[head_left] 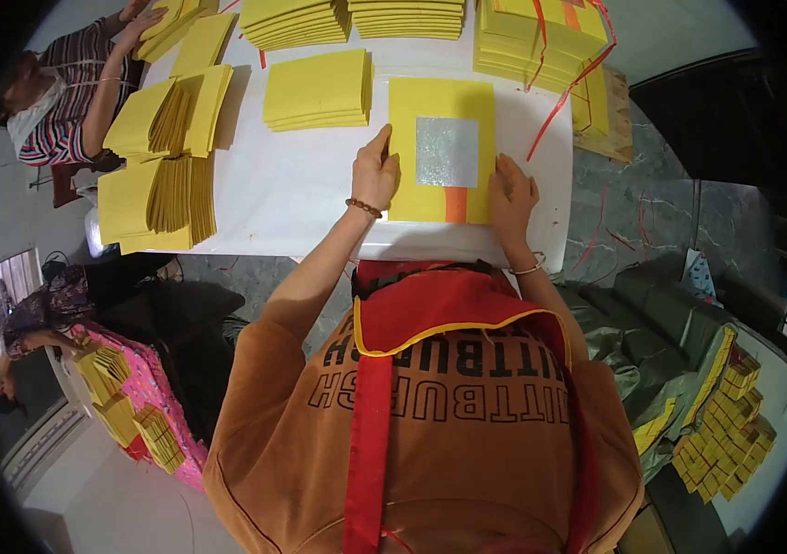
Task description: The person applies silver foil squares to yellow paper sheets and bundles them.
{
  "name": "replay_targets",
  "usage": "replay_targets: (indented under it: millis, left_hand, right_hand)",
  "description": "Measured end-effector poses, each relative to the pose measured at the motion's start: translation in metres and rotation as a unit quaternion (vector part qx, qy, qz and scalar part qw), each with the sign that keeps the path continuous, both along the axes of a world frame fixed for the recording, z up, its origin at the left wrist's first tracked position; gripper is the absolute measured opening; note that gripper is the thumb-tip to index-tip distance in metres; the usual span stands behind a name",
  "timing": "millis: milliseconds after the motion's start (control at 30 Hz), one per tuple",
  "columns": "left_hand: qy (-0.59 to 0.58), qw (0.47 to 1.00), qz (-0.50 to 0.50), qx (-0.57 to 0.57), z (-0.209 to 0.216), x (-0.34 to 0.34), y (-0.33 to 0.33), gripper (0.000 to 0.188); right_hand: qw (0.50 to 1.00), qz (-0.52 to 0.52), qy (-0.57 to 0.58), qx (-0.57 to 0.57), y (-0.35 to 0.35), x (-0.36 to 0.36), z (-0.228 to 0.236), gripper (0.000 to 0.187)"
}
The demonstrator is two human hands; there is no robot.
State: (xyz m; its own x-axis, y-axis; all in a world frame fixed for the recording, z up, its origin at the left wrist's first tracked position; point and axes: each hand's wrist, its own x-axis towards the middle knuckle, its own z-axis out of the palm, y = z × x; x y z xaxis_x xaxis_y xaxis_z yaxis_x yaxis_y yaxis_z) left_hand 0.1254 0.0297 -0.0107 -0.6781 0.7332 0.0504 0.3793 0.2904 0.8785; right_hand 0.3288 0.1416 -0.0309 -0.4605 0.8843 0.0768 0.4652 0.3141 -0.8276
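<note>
- White covers our counter (292, 189), and dark grey veined floor (587, 217) shows past its right side.
- Flat on it, close to the near edge and right in front of us, lies the yellow paper (441, 152); whether it is one sheet or a thin pile, we cannot tell.
- We see it as a plain rectangle, longer away from us than across, with straight sides and square corners.
- Near its middle sits a silver square (447, 152), speckled and shiny against the duller yellow.
- From the square's near side an orange strip (456, 205) runs to the paper's near edge, right of centre.
- Our left hand (375, 175) is at the paper's left edge, fingers close together; we cannot tell if they grip it or only steady it.
- Our right hand (514, 191) is at the right edge, fingers bent and narrow; their grip, too, we cannot make out.
- Beyond our left hand rests a neat yellow stack (317, 90), with fanned piles (158, 198) farther left.
- At the far right, red ties (555, 120) hang by a tall yellow block (536, 46).
</note>
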Motion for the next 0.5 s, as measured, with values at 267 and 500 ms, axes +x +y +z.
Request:
replay_targets:
  millis: [267,500]
  left_hand:
    - [0.284,0.944,-0.165,0.037,0.029,0.012,-0.019,0.037]
    - [0.359,0.861,-0.359,-0.008,0.033,0.027,-0.024,0.034]
  right_hand:
    - [0.973,0.087,-0.034,0.212,0.005,-0.001,0.016,0.023]
    - [0.98,0.129,-0.042,0.146,0.013,0.0,0.007,0.01]
